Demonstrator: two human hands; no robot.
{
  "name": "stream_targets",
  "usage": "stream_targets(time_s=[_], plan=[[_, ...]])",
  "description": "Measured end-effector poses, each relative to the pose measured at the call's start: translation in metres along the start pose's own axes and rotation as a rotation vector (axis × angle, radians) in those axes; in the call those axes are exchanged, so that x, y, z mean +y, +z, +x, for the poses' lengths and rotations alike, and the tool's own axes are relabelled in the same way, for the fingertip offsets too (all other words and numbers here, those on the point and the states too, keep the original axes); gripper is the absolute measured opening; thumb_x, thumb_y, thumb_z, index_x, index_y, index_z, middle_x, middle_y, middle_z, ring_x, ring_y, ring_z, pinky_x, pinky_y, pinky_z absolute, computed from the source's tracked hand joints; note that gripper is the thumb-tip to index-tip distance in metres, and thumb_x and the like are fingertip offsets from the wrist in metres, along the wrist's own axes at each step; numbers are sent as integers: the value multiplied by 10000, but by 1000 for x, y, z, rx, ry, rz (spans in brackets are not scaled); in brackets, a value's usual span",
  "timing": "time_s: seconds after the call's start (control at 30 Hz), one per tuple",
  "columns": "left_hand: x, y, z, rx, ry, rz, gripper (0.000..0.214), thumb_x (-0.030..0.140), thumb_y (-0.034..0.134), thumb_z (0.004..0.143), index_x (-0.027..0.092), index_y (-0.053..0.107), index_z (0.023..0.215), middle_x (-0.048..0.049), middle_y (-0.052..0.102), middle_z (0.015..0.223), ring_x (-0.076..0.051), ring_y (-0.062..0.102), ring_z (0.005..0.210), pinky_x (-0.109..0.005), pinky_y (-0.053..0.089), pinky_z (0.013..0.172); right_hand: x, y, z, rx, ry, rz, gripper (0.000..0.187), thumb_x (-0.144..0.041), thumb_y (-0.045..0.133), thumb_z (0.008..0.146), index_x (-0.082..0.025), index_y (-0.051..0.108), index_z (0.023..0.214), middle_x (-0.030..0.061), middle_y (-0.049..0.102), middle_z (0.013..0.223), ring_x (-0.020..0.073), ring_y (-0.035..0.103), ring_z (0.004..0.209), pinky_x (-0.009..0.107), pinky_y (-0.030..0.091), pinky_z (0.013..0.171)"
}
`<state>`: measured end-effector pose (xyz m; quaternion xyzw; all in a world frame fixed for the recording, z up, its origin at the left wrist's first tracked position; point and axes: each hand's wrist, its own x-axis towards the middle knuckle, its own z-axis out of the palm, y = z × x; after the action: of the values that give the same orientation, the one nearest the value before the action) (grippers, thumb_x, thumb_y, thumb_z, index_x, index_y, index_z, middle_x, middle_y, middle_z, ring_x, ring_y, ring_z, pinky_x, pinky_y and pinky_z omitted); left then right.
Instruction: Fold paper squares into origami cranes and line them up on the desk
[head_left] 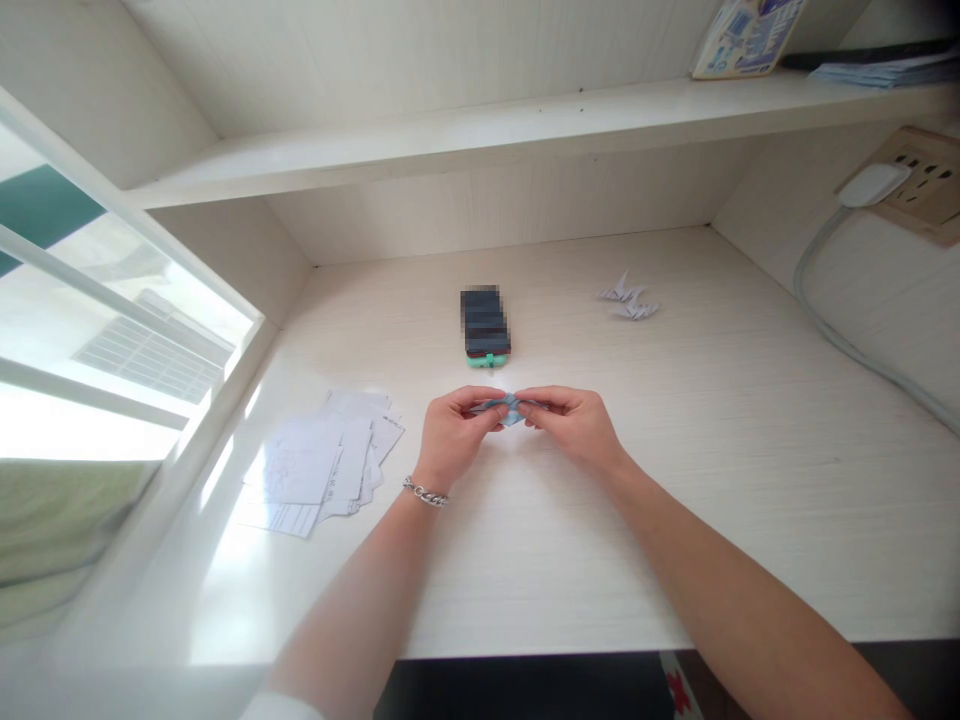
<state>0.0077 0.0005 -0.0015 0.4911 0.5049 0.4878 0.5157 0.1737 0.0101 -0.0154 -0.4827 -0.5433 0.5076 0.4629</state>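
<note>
A small, pale blue folded paper piece point(512, 417) with sharp creases and pointed flaps is held over a smooth, whitish wood-grain tabletop point(562, 570); whether it touches the surface cannot be told. The left hand point(455, 425), a chunky silver chain bracelet point(426, 493) at its wrist, pinches the paper's left side between thumb and fingers; the right hand point(574, 420) pinches its right side the same way. Left of the folded paper lies a fanned, overlapping stack of thin white sheets point(300, 465) with printed lines. Just beyond the folded paper is a dark, rectangular object point(484, 320), its face pixelated, with a mint-green end point(487, 360). Beyond and right of the folded paper sit two spiky white folded-paper figures point(635, 310).
</note>
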Motion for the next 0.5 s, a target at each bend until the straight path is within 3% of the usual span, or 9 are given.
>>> stream_targets(time_s=[0.5], plan=[[-4, -2, 0, -108, -12, 72, 200, 297, 695, 692, 149, 664, 823, -84, 676, 844, -181, 653, 749, -320, 573, 656, -1, 2, 2, -120, 35, -7, 166, -280, 672, 693, -177, 696, 821, 49, 699, 835, 195, 639, 798, 320, 504, 723]])
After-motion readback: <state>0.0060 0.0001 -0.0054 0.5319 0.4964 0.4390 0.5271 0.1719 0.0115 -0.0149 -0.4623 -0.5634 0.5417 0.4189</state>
